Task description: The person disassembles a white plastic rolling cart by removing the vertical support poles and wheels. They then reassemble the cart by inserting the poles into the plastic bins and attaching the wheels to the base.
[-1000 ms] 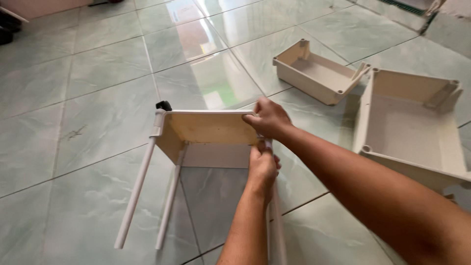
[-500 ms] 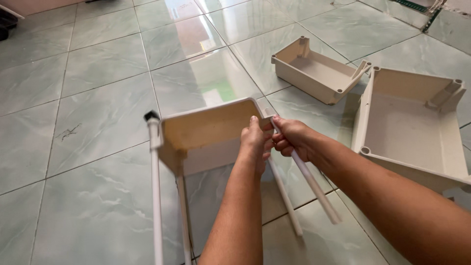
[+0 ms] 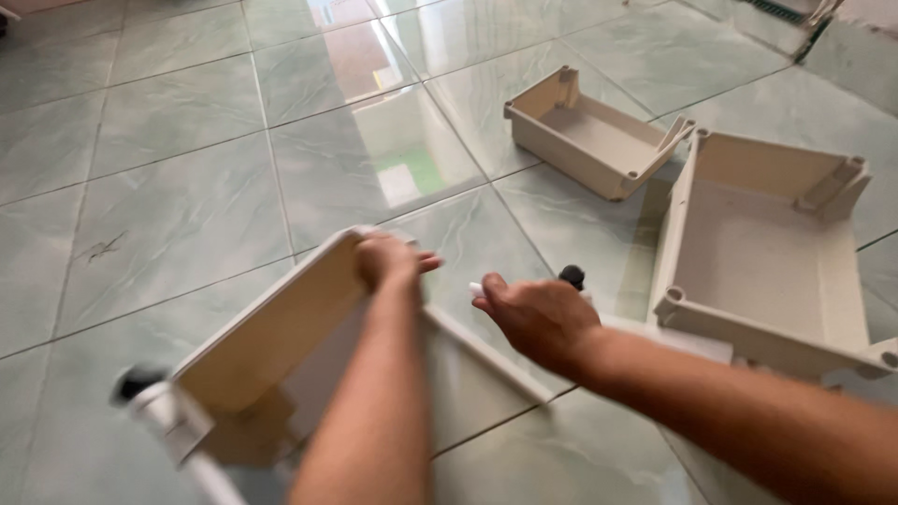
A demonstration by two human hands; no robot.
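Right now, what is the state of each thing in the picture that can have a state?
Beige shelf tray with legs: tilted, lifted, blurred.
Left hand: closed on the tray's upper edge.
Right hand: closed on a white leg tube.
Small beige tray: on the floor, open side up, empty.
Large beige tray: on the floor, open side up, empty.

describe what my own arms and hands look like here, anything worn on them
Both hands, the left hand and the right hand, are bare: no gloves, rings, watch or bands show. Both forearms are uncovered as far as the frame shows, with no sleeve in view. The left forearm is blurred.
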